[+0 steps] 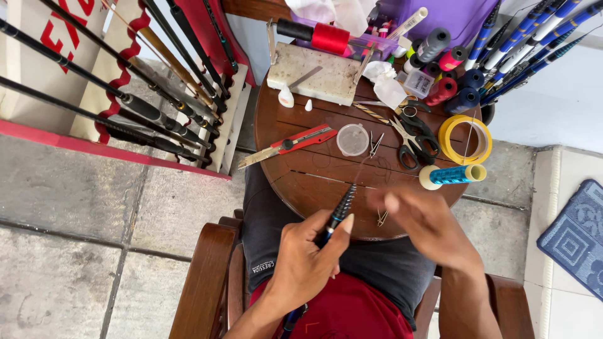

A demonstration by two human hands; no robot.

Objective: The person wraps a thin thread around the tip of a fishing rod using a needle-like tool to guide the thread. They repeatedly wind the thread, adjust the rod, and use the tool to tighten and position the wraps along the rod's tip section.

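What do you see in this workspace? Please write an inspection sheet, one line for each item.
Surface: round wooden table, slatted, crowded at the back.
Job's things: dark rod with a wrapped section, tip over the table edge.
Clutter: red cutter, clear cup, scissors, yellow tape roll, blue spool, more spools, white block.
Grippers: left hand holds the rod; right hand blurred, open over the table edge.
Cables: nothing seen.
Surroundings: rack of rods to the left, blue rods top right, wooden chair, paved floor, blue mat.
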